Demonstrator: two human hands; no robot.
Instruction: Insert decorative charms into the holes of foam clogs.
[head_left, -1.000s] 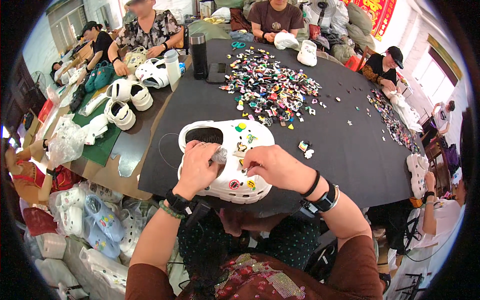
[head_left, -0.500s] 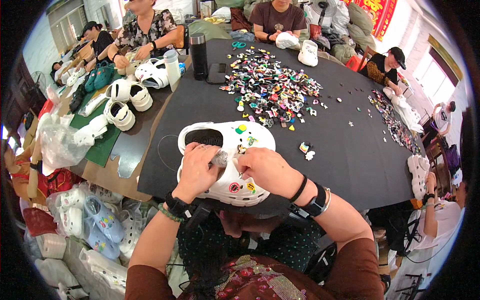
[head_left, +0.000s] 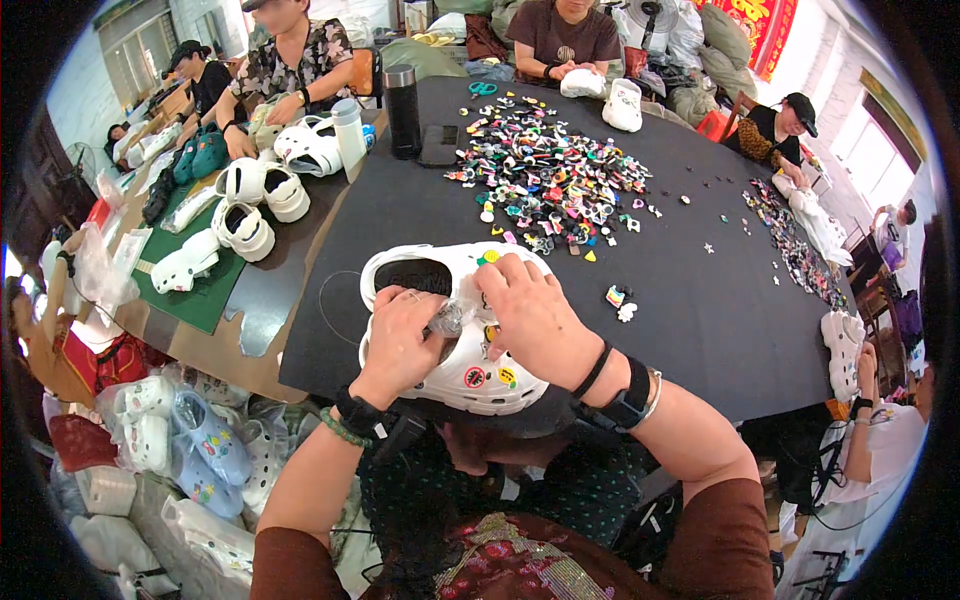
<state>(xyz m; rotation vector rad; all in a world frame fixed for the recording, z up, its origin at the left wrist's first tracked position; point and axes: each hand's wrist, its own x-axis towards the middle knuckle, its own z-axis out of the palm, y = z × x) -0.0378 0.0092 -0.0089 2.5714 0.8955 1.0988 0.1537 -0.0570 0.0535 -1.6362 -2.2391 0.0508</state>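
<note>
Two white clogs lie side by side at the near edge of the table, the far one [head_left: 448, 258] with a dark insole and the near one [head_left: 455, 388] with round charms on its upper. My left hand [head_left: 398, 342] grips the near clog at its foot opening, where crumpled clear plastic [head_left: 452, 318] bulges out. Bent over the uppers, my right hand [head_left: 540, 325] has its fingers on the far clog and its thumb low by the near one's opening. The fingers hide any small piece under them. A red round charm [head_left: 474, 377] and a yellow charm [head_left: 507, 377] show below it.
Beyond the clogs, a heap of colourful charms [head_left: 555, 170] covers the dark table [head_left: 690, 330]. Loose charms [head_left: 620, 300] lie to the right. A black bottle [head_left: 402, 112] and a phone [head_left: 439, 145] stand back left. White shoes [head_left: 243, 230] fill the left table; co-workers sit around.
My right hand has shifted up and away from me, from a pinch between the clogs to fingers spread over the far clog's upper. My left hand stays at the opening.
</note>
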